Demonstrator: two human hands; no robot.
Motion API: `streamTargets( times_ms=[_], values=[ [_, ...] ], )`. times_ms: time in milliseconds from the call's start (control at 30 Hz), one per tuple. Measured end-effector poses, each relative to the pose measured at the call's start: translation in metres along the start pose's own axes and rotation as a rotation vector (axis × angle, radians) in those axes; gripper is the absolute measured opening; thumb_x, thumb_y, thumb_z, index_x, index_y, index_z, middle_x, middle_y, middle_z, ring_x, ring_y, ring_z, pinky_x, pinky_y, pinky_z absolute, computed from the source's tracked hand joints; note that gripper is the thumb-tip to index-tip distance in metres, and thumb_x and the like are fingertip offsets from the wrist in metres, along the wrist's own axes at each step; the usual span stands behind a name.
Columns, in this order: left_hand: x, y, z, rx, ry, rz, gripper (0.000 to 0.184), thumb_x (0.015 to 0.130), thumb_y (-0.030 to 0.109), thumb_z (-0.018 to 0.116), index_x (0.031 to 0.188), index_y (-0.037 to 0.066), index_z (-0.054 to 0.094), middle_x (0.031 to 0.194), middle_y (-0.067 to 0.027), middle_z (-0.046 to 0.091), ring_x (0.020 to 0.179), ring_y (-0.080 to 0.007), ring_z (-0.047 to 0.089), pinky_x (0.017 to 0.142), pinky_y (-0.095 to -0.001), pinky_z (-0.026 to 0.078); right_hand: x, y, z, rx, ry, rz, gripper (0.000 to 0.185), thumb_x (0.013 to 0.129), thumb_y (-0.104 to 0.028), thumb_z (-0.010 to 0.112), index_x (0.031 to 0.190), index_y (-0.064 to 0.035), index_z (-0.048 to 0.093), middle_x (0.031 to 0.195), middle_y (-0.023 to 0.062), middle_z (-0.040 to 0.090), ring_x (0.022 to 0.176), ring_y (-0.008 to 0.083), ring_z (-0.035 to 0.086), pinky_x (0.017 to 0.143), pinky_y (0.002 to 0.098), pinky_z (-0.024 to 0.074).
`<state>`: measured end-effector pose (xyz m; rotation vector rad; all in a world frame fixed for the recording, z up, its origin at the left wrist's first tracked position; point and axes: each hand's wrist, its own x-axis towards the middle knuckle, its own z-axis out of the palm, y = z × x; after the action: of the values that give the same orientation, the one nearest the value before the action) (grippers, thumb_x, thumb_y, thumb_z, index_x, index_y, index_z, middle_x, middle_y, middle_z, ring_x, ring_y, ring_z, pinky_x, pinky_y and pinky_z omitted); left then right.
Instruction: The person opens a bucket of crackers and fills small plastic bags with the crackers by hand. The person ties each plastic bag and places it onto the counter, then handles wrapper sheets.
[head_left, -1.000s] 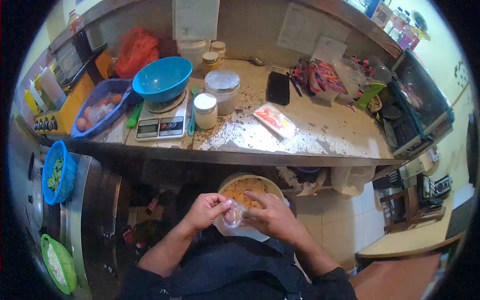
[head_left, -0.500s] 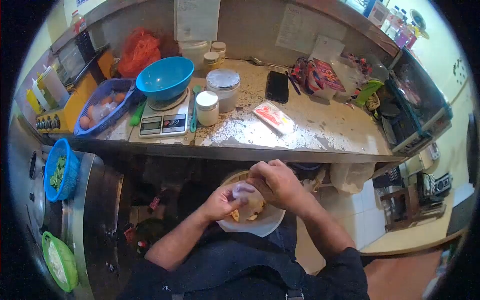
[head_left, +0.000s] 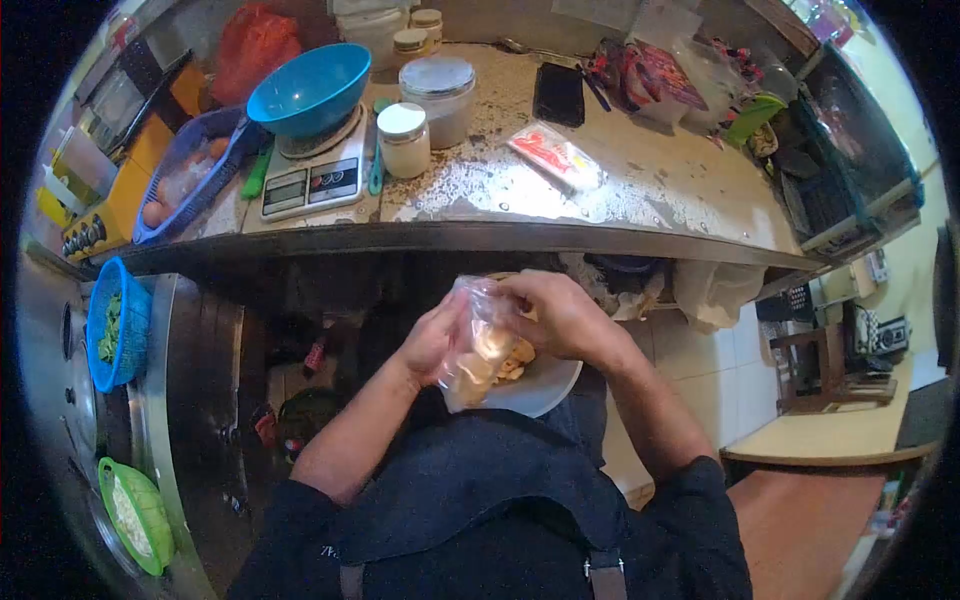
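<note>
My left hand [head_left: 432,342] is wrapped round the side of a clear plastic bag [head_left: 470,375] that hangs upright in front of me. Pale golden pieces show through its lower half. At the bag's top right edge is my right hand [head_left: 560,315], its fingers curled in against the plastic; the fingertips are partly hidden. Behind and below the bag is a pale round basin [head_left: 550,393] at my lap, with golden-brown food pieces [head_left: 514,362] in it.
On the counter [head_left: 450,205] stand a kitchen scale [head_left: 315,190] with a blue bowl [head_left: 312,90], lidded jars [head_left: 404,140], a red-and-white packet [head_left: 552,155] and a phone [head_left: 559,94]. At left are an egg basket [head_left: 185,175], a blue basket of greens [head_left: 118,325] and a green basket [head_left: 138,515].
The plastic bag, bunched small between my hands before, now hangs opened out with golden pieces visible in it. My right hand has turned and lowered beside it. The view has tilted down.
</note>
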<state>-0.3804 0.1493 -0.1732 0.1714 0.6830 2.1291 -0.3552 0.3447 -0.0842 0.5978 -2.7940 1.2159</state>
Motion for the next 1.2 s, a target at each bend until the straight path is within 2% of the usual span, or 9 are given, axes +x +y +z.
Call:
streamTargets(
  times_ms=[167,400,500,600,700,800,967,1133,1200],
  values=[
    [-0.006,-0.003,-0.001,0.153,-0.042,-0.029,0.073,0.09,0.048,0.056,0.143,0.009,0.025,0.132,-0.0118,0.047,0.121,-0.0256,0.05,0.095,-0.0419,0.049,0.013,-0.015,-0.017,0.116,0.066,-0.04,0.018,0.077,-0.012,0.074,0.091,-0.0039,0.067,0.084,0.0099,0.065,0.08,0.0217,0.063,0.074,0.0326,0.0498],
    [-0.001,0.037,0.007,0.494,-0.225,-0.115,0.09,0.082,0.034,0.073,0.147,0.009,0.017,0.139,-0.0126,0.042,0.118,-0.0271,0.054,0.095,-0.0397,0.049,0.026,-0.053,-0.052,-0.108,0.146,-0.279,0.014,0.072,-0.01,0.076,0.081,-0.0085,0.065,0.074,0.0064,0.062,0.072,0.0234,0.06,0.068,0.0325,0.0462],
    [-0.003,0.046,0.014,0.467,-0.262,-0.117,0.087,0.081,0.026,0.075,0.147,0.007,0.021,0.14,-0.0128,0.041,0.121,-0.0263,0.051,0.096,-0.0381,0.047,0.03,-0.066,-0.074,-0.229,0.147,-0.311,0.016,0.07,-0.01,0.077,0.08,-0.0117,0.065,0.072,0.0031,0.061,0.069,0.0217,0.058,0.068,0.0317,0.0442],
    [0.001,0.052,0.028,0.75,-0.363,0.266,0.075,0.08,0.021,0.075,0.139,0.003,0.035,0.131,-0.0115,0.051,0.119,-0.0245,0.052,0.096,-0.0372,0.047,0.041,-0.065,-0.086,-0.309,0.187,-0.454,0.017,0.07,-0.01,0.077,0.08,-0.0099,0.064,0.072,0.0039,0.061,0.068,0.0224,0.059,0.068,0.033,0.0457],
    [0.005,0.05,0.034,0.607,-0.179,0.251,0.072,0.081,0.015,0.072,0.141,0.003,0.033,0.133,-0.0099,0.049,0.122,-0.0222,0.049,0.103,-0.037,0.04,0.04,-0.072,-0.088,-0.174,0.082,-0.327,0.014,0.076,-0.015,0.071,0.083,-0.0109,0.06,0.076,0.008,0.063,0.076,0.0292,0.061,0.071,0.0386,0.0474],
    [0.012,0.068,0.031,0.844,-0.146,-0.093,0.074,0.084,0.015,0.07,0.144,0.004,0.03,0.136,-0.0094,0.046,0.124,-0.0172,0.045,0.105,-0.0353,0.037,0.043,-0.08,-0.093,-0.273,0.089,-0.269,0.014,0.077,-0.016,0.072,0.081,-0.009,0.061,0.08,0.0087,0.065,0.075,0.0279,0.063,0.069,0.037,0.0493],
    [0.004,0.076,0.072,0.357,-0.234,0.108,0.042,0.089,0.017,0.065,0.126,0.003,0.051,0.118,-0.005,0.059,0.11,-0.0136,0.054,0.094,-0.0303,0.044,0.054,-0.077,-0.102,-0.336,0.136,-0.186,0.019,0.081,-0.015,0.07,0.094,-0.0082,0.059,0.083,0.0111,0.067,0.077,0.0306,0.065,0.069,0.0374,0.0505],
    [0.028,0.091,0.064,0.875,-0.023,0.174,0.019,0.09,0.019,0.064,0.101,0.005,0.059,0.099,0.0011,0.06,0.089,-0.0078,0.055,0.079,-0.0262,0.047,0.059,-0.069,-0.099,-0.092,-0.028,-0.162,0.022,0.084,-0.005,0.065,0.105,-0.0034,0.056,0.099,0.0103,0.066,0.099,0.0231,0.065,0.081,0.0358,0.0516],
    [0.027,0.086,0.077,0.659,-0.063,0.217,0.019,0.092,0.018,0.062,0.105,0.004,0.06,0.099,-0.0004,0.062,0.091,-0.0081,0.057,0.08,-0.0261,0.048,0.055,-0.067,-0.092,0.048,-0.041,-0.129,0.027,0.085,-0.001,0.063,0.111,-0.0022,0.056,0.109,0.0098,0.064,0.104,0.0208,0.063,0.085,0.0346,0.0515]
  ],
)
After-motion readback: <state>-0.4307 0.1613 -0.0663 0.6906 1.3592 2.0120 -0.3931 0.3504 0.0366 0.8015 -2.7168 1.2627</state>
